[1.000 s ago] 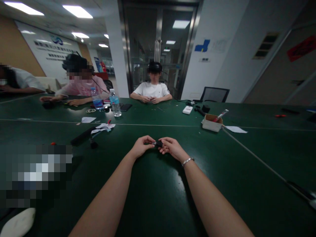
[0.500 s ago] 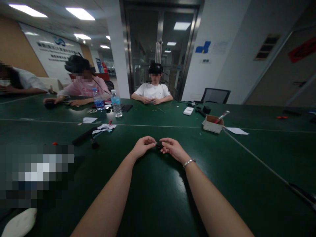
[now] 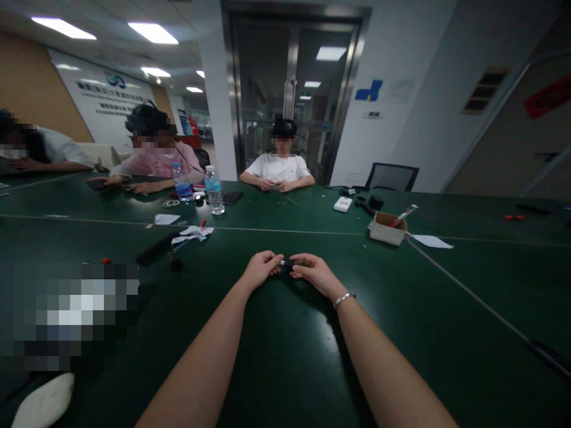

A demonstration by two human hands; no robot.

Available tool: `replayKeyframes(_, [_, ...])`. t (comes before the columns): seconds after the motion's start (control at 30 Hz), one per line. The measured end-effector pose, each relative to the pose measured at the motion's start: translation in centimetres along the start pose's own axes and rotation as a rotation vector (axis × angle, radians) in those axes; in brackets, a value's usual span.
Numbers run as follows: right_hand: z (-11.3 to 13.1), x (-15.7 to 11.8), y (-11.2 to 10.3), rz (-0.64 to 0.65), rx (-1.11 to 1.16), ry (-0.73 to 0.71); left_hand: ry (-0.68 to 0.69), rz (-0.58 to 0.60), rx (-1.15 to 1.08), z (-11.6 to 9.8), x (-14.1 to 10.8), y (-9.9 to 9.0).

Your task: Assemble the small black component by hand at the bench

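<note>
A small dark object with a silvery end point(image 3: 287, 264), too small to name surely, is held between my two hands just above the green table point(image 3: 285, 368). My left hand point(image 3: 262, 267) is closed, its thumb and fingertips pinching the silvery end. My right hand point(image 3: 313, 273), with a silver bracelet point(image 3: 344, 299) at the wrist, pinches the dark end. Both sets of fingertips cover part of the object.
A small cardboard box point(image 3: 387, 232) holding a stick-like item stands ahead right. Water bottles point(image 3: 215, 193) and crumpled paper point(image 3: 193, 234) are ahead left. A white rounded object point(image 3: 44, 401) lies near left. Across the table sit several people, one in a white shirt point(image 3: 280, 169).
The small dark object has turned and shows its silvery end more clearly. My left fingers have curled more around that end. The whole view has shifted slightly.
</note>
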State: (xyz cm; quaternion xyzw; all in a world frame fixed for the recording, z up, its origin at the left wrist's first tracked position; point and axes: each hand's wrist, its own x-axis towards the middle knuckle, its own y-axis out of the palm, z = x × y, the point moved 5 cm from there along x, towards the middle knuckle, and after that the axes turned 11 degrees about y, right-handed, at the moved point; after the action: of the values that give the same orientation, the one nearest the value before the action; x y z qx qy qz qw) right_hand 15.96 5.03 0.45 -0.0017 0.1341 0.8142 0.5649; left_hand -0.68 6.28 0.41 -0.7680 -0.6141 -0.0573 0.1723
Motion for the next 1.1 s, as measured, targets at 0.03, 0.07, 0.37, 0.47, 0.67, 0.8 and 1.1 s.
replayKeyframes(0.03, [0.1, -0.1, 0.1, 0.005, -0.006, 0.0, 0.0, 0.006, 0.009, 0.0, 0.0, 0.0])
replayKeyframes(0.07, [0.1, -0.1, 0.1, 0.01, -0.01, 0.0, 0.0, 0.01, 0.018, 0.0, 0.0, 0.1])
replayKeyframes(0.37, [0.0, 0.1, 0.1, 0.037, -0.037, -0.01, -0.006, 0.03, 0.183, -0.3, -0.1, 0.1])
replayKeyframes(0.47, [0.0, 0.1, 0.1, 0.051, -0.055, -0.016, 0.005, 0.026, 0.251, -0.7, -0.2, 0.0])
replayKeyframes(0.67, [0.1, -0.2, 0.4, 0.086, -0.11, -0.014, -0.005, 0.008, 0.323, -0.8, -0.2, -0.1])
replayKeyframes(0.8, [0.1, -0.2, 0.6, 0.099, -0.158, -0.021, -0.016, 0.005, 0.328, -0.8, -0.3, 0.0])
replayKeyframes(1.1, [0.5, -0.4, 2.1, 0.076, -0.348, -0.065, 0.013, 0.023, 0.4, -1.5, -0.6, 0.4])
